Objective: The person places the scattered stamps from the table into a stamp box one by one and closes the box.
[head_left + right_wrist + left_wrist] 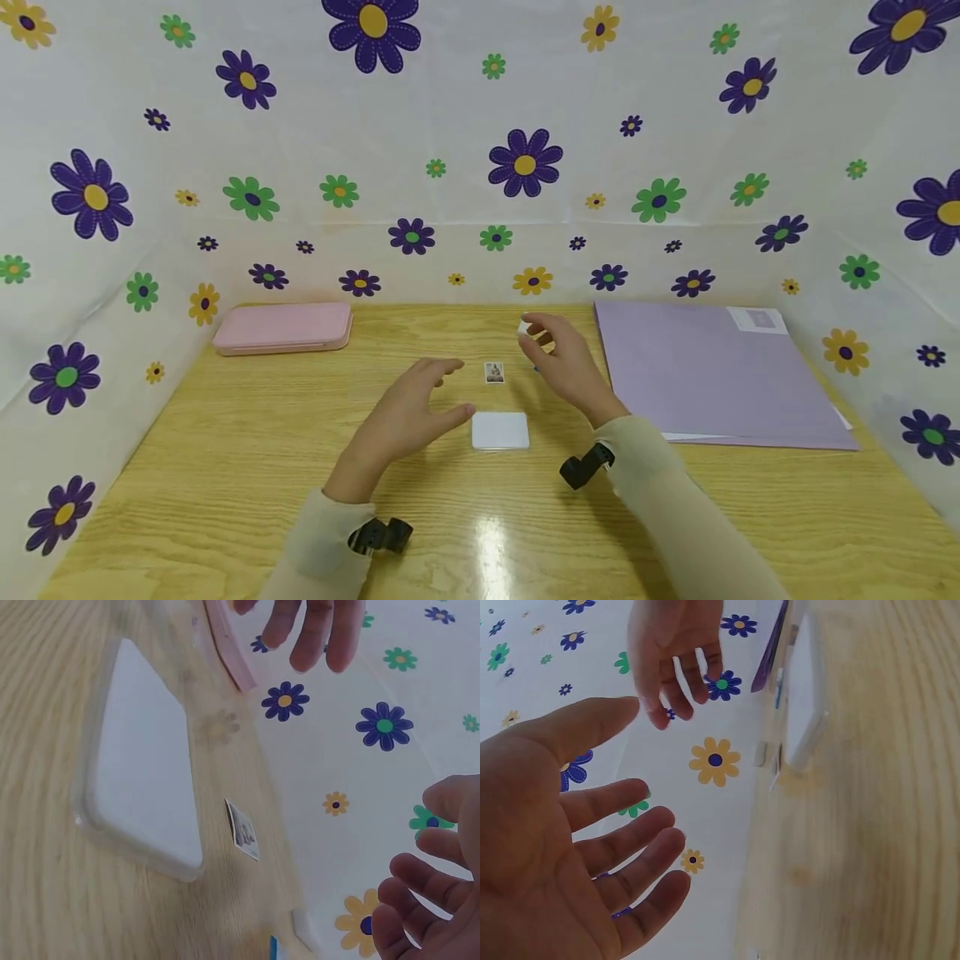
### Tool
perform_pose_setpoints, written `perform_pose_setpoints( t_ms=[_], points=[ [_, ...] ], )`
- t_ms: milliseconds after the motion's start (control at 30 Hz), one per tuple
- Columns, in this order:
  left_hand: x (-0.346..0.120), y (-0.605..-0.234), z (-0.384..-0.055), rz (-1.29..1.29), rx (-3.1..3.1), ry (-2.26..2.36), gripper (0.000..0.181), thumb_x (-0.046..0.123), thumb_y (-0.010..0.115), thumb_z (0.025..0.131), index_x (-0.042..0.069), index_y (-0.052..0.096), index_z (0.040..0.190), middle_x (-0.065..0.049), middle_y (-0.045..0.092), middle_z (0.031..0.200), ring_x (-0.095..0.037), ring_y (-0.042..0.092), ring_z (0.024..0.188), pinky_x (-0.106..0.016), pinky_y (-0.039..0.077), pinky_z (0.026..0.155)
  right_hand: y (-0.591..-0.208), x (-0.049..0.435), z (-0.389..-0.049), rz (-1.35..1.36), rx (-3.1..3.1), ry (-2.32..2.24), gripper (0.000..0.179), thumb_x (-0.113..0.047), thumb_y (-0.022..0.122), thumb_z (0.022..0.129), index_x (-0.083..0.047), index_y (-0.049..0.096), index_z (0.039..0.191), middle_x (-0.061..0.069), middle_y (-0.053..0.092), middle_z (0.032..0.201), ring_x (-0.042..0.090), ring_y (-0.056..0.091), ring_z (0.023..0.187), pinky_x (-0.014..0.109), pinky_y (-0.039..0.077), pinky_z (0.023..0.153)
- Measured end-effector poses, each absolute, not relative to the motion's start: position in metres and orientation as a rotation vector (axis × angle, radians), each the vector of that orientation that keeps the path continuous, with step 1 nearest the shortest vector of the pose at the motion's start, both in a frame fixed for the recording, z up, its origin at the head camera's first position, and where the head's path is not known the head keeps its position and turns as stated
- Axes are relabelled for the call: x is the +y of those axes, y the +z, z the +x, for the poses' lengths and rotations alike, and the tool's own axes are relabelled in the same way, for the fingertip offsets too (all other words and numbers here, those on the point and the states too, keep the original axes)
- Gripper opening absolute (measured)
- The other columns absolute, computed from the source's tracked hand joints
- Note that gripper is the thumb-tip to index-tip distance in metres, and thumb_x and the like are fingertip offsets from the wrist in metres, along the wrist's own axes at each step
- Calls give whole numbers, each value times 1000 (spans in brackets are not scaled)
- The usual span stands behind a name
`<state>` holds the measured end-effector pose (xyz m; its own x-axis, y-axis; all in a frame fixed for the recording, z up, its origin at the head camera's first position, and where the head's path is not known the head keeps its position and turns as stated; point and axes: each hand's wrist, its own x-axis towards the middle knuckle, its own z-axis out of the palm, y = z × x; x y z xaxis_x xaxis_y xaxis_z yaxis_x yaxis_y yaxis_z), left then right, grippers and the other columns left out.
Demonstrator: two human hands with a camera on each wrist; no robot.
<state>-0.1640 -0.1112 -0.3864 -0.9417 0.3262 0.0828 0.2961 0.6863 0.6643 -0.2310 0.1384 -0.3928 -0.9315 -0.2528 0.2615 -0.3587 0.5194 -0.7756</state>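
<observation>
My left hand (405, 412) hovers above the table, fingers spread and holding nothing, left of a white flat rectangular case (500, 431). Beyond the case lies a small stamp-like picture (494, 372) with a white border. My right hand (564, 360) is raised at the right, its fingers relaxed; the right wrist view shows nothing in its grasp. Behind its fingertips in the head view is a small white block (522, 326), which stands on the table in the right wrist view. A small blue-edged item (274, 948) lies near the block, mostly hidden by my right hand in the head view.
A pink zip case (283, 327) lies at the back left. On the right is a large purple folder (712, 375) with a white label and papers under its edge. A faint clear sheet (367, 384) lies left of centre. Flower-patterned cloth (450, 108) encloses the wooden table's back and sides.
</observation>
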Motion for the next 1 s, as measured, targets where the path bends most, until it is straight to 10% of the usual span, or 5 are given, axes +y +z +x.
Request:
perform_pose_setpoints(
  t_ms=[1000],
  points=[
    [-102,-404,-183,459,2488,1176,73,24,91,72,9,56,135,-8,59,117,-20,57,89,-37,49,79,-423,113,-264,361,-2995,1431,29,-20,66,96,-5,65,120,7,59,86,18,52,70,27,43,59]
  ],
)
